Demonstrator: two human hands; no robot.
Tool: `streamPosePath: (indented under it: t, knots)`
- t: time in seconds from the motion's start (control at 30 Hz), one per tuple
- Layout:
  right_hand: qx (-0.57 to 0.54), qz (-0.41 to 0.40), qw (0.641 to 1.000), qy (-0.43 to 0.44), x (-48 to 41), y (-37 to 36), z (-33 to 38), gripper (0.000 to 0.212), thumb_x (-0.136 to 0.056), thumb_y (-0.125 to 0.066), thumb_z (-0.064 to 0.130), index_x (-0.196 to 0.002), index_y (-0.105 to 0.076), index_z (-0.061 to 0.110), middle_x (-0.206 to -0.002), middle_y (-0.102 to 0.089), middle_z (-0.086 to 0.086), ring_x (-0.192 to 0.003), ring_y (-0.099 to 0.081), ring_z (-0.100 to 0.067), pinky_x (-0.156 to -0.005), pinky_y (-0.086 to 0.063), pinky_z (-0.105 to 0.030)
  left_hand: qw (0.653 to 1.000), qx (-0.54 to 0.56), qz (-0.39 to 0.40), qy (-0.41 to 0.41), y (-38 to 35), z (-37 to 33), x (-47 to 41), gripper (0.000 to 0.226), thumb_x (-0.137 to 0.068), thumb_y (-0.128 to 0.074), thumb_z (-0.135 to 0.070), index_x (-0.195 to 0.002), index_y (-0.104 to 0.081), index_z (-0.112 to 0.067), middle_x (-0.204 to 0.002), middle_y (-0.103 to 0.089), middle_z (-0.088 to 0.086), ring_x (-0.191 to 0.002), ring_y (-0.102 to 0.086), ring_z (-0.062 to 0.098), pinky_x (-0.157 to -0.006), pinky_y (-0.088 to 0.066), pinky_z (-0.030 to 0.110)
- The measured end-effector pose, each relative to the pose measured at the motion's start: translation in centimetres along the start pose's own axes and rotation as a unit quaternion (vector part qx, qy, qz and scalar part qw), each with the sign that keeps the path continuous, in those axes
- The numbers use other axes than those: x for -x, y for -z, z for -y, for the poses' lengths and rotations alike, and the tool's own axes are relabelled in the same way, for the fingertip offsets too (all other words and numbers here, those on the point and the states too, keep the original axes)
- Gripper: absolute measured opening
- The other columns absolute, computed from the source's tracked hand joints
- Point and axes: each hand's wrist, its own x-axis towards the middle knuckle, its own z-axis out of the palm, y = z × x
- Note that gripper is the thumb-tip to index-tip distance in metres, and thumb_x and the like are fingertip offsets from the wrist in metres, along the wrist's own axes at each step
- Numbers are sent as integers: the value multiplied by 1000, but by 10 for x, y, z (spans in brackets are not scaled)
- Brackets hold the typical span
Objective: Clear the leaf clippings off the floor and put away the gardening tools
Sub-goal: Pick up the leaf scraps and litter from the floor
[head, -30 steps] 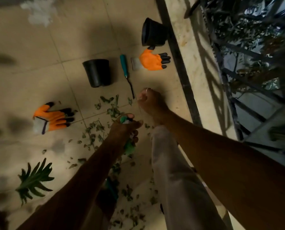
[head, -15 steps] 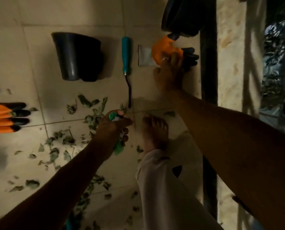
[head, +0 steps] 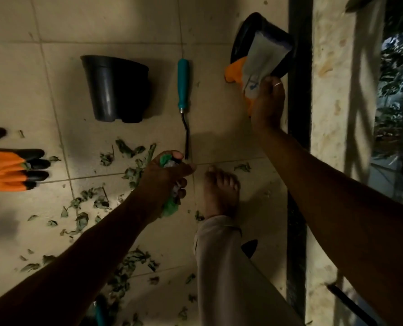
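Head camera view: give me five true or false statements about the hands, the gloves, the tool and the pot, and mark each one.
1. The right hand grips an orange glove. True.
2. The left hand holds the teal-handled tool. False: the tool lies on the floor; the left hand grips a green object.
3. The black pot left of the tool stands upright. False: it lies on its side.
4. Leaf clippings are scattered on the floor. True.
5. A second orange glove lies on the floor at the left edge. True.
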Motion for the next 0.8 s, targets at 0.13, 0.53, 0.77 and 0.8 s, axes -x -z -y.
streamPosePath:
  t: [0.13,0.53,0.77,0.8]
  knots:
    - [53,50,996,55,18,-3,-4,28,-102,-44,29,-107,-65,11,-90,-60,4,-76,-54,10,-63,-40,-8,1000,5,2,7,2,6,3,30,-90,-68,5,-89,-51,-20,-66,-49,3,-51,-44,17,-48,-37,25]
    - [255,309,872,281,111,-130,101,81,-83,-66,62,-150,-42,24,-150,-43,-3,-138,-34,-29,-111,-32,-42,999,23,-28,11,42,4,33,29,-88,-70,9,-87,-56,-17,-65,-48,9,-48,-41,18,-48,-36,27]
    - [150,348,886,267,138,-173,159,28,-94,-63,47,-105,-66,21,-99,-63,7,-92,-59,-4,-72,-46,-14,998,0,-12,57,73,-1,64,28,-84,-76,4,-97,-57,-13,-77,-53,16,-50,-47,22,-46,-42,26]
    - [110,356,891,258,140,-175,167,17,-96,-62,41,-94,-62,24,-90,-61,11,-83,-58,2,-65,-44,-8,998,-2,-8,65,75,-2,70,28,-84,-76,4,-97,-57,-13,-75,-54,15,-50,-47,22,-45,-42,26]
